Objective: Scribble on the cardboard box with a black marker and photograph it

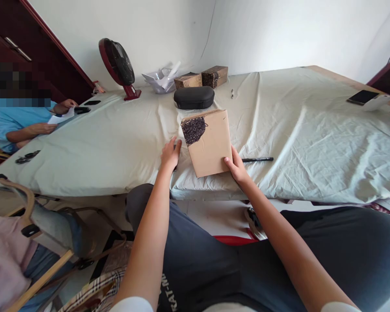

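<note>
My right hand (237, 167) grips the lower right edge of a small brown cardboard box (212, 145), with the thumb on its top face. The box is tilted towards me, and dense black scribble covers its upper left corner. To the left of the box, my left hand (170, 155) is at the cloth, apart from the box. Its fingers and thumb are closed around a dark, slim object, mostly hidden by the hand, whose kind I cannot make out. Beside my right hand, a black marker (258, 159) lies on the cloth, its left end near the fingers.
Behind the box is a black zip case (194, 97). Two cardboard boxes (214, 76), a clear plastic basket (161, 83) and a red fan (118, 65) stand by the wall. A pen (232, 93) lies further back. At left, another person (16, 121) holds paper.
</note>
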